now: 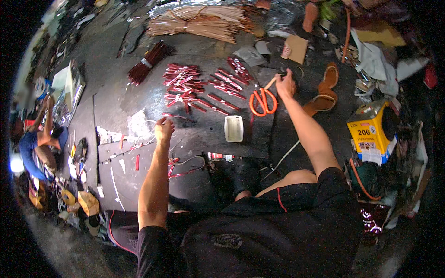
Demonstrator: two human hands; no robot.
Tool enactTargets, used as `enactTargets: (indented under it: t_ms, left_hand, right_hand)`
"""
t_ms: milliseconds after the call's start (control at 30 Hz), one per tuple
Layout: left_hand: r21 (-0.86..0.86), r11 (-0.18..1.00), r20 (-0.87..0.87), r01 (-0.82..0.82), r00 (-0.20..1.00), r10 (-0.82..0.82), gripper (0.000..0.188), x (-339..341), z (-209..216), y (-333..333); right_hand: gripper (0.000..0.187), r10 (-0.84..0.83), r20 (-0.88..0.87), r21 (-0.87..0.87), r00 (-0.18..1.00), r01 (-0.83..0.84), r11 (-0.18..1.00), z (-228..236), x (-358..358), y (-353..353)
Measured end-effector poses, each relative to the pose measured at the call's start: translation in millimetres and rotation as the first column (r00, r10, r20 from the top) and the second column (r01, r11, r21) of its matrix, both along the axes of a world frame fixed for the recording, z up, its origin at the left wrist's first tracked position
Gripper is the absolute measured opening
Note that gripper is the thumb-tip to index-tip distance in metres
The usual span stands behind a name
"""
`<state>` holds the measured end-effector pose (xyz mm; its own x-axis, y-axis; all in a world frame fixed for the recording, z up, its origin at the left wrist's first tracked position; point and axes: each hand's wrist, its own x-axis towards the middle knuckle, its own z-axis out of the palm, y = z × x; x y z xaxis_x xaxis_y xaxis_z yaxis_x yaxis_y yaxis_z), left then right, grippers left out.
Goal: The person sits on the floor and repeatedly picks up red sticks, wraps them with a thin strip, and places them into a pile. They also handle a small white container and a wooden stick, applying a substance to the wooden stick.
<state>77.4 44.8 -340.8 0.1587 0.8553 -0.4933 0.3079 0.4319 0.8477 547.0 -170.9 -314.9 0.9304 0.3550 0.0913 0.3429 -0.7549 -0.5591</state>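
Observation:
My left hand point(163, 129) is over the mat with its fingers curled in. A dark red shiny strip point(180, 116) lies just beyond the fingertips; whether they grip anything is hard to make out. At the right, my right hand point(286, 85) is closed around a short light tan stick point(270, 83), which slants down toward orange-handled scissors point(263, 103). Between my hands lie a heap of red shiny strips point(183, 85) and several strips laid apart point(227, 85). A pale rectangular dish point(233, 129) sits nearer to me.
A bundle of dark red strips point(149, 62) and a tied pile of tan strips point(199, 23) lie farther back. Brown sandal-like pieces point(324, 97) and a yellow box point(371, 132) are at the right. Another person point(41, 143) sits at the far left.

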Motion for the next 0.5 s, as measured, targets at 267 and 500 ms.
enactTargets:
  t_ms: [267, 500]
  left_hand:
    - [0.112, 0.991, 0.071, 0.069, 0.994, -0.077, 0.032, -10, 35, -22]
    - [0.467, 0.858, 0.030, 0.213, 0.966, -0.256, 0.027, 49, 123, -27]
  right_hand:
    - [0.061, -0.179, 0.041, 0.056, 0.983, 0.176, 0.983, -6, 9, 24]
    - [0.061, -0.001, 0.149, 0.641, 0.989, -0.095, 0.761, 48, 17, 13]
